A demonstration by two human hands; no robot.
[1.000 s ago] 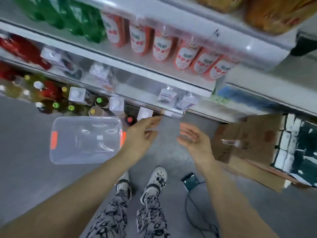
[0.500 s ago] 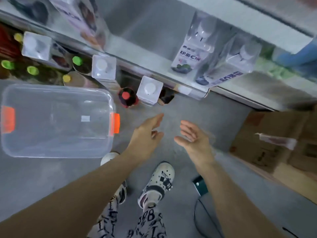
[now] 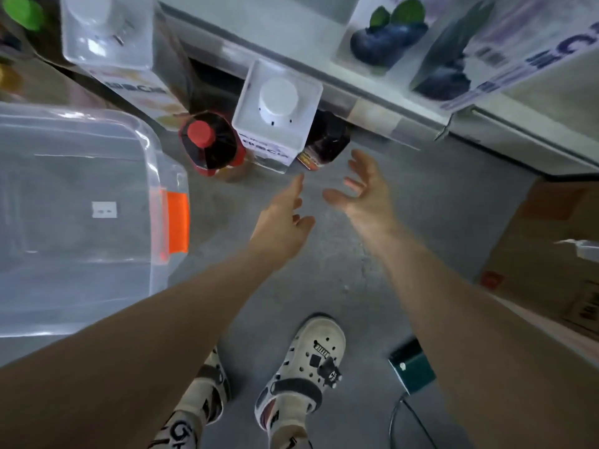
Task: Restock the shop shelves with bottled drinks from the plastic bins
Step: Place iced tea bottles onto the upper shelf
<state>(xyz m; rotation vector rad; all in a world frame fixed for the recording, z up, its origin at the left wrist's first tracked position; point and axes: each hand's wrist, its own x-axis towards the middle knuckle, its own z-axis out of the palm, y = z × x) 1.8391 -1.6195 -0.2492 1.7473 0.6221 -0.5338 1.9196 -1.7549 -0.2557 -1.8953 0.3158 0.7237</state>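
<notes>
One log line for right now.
left hand open, empty | right hand open, empty | both near white-capped bottle, untouched

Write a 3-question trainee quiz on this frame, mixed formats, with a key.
1. True or false: the left hand and the right hand both hold nothing.
2. Which colour is the cap on the square bottle that stands between the red-capped bottle and the dark bottle? A green, B white, C orange.
3. Fill in: the clear bin has a latch coloured ____.

Key: 1 true; 2 B; 3 orange.
</notes>
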